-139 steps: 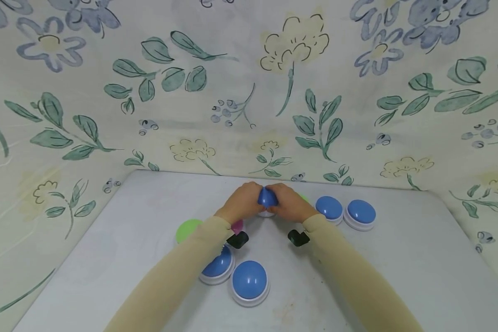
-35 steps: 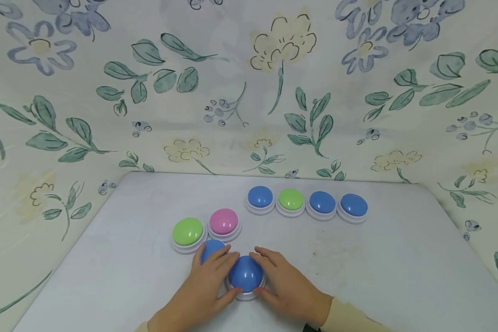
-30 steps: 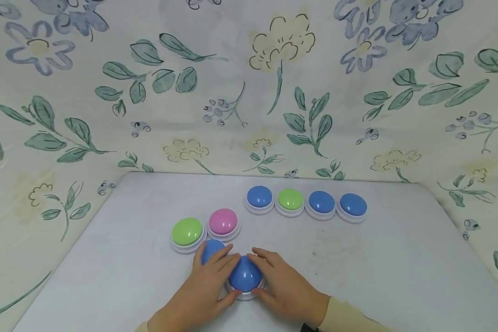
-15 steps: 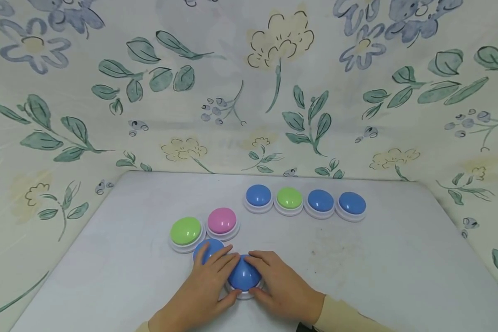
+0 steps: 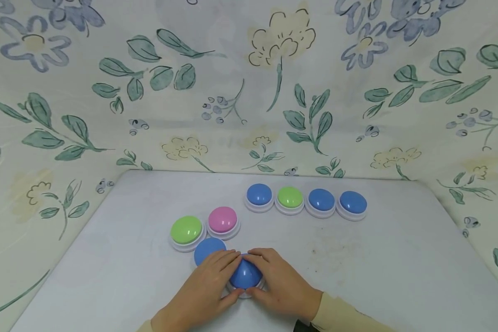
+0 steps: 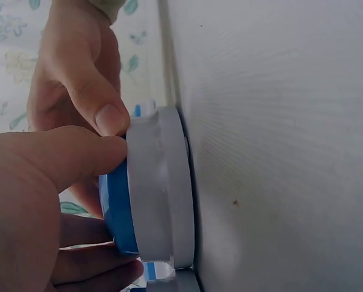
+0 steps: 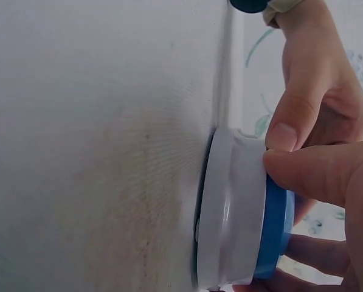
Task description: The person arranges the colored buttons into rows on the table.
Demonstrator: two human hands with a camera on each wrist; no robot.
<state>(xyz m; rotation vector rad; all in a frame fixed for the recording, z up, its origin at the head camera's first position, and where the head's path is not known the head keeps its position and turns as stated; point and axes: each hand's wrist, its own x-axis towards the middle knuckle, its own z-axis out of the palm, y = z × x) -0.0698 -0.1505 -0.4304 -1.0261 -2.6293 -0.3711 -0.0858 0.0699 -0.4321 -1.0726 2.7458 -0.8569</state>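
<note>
Left to right, from my remote post: the left hand (image 5: 205, 289) curls fingers and thumb round the near blue button (image 5: 246, 275), which sits flat on the white table (image 5: 382, 272), just beside a second blue button (image 5: 208, 250). The right hand (image 5: 285, 288) clasps its other side, equally curved, thumbs close together at the near rim. For a sound hold, I'd keep both sides' pressure even, the base level and fingers clear of the neighbour. Half a second ago, left fingers splayed across that neighbour's dome; now, drawn together, they bare more of it.
</note>
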